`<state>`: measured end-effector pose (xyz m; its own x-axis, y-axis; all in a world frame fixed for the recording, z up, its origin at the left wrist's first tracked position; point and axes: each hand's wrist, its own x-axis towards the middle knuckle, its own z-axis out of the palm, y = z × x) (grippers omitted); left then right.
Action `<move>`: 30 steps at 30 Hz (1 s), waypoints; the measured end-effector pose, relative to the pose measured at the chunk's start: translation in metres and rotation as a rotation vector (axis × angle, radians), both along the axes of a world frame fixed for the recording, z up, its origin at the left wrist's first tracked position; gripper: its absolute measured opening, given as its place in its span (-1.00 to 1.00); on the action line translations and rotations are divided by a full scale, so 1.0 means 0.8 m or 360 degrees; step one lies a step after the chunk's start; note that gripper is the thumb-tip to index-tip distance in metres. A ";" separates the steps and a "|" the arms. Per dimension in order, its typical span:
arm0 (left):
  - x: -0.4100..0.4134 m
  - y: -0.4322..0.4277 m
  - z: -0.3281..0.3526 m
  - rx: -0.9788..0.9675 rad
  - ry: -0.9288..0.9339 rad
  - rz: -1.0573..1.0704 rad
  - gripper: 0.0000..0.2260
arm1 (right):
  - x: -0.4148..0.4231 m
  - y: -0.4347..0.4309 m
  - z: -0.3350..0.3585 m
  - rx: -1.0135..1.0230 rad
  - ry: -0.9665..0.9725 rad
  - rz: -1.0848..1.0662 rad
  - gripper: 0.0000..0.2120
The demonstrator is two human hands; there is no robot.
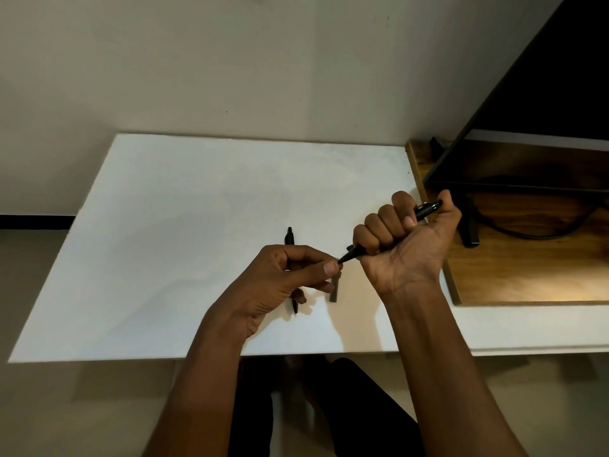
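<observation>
While black pen (425, 210) runs through clenched right hand (405, 247) | left hand (283, 278) pinches its tip

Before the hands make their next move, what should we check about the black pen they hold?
1. Right hand grips the black plastic pen in a fist: ok.
2. Left hand pinches its pointed end: ok.
3. Pointed end loose: cannot tell.
4. Second black pen lies clear on the white table: not ok, partly under the left hand.
5. Small grey bar lies apart from both hands: cannot tell.
</observation>
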<state>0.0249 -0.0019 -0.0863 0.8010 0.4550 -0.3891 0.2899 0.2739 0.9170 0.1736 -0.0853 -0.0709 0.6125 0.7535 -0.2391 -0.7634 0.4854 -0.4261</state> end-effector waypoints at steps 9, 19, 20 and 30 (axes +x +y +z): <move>0.001 0.000 0.002 0.0003 0.0053 0.0006 -0.91 | -0.001 0.002 0.000 -0.0058 -0.0041 0.0027 -0.41; 0.001 0.000 0.002 -0.0020 0.0088 0.0000 -0.91 | -0.002 0.002 0.000 -0.0091 -0.0053 0.0037 -0.41; 0.001 0.000 0.002 -0.0029 0.0086 -0.0001 -0.90 | -0.002 0.002 0.000 -0.0087 -0.0049 0.0037 -0.42; 0.000 0.002 -0.002 -0.0064 0.0081 0.0025 -0.88 | -0.001 0.000 0.000 -0.0060 -0.0034 0.0017 -0.43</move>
<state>0.0251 -0.0004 -0.0879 0.7724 0.4506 -0.4476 0.3313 0.3154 0.8893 0.1727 -0.0850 -0.0713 0.6098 0.7507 -0.2541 -0.7590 0.4608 -0.4601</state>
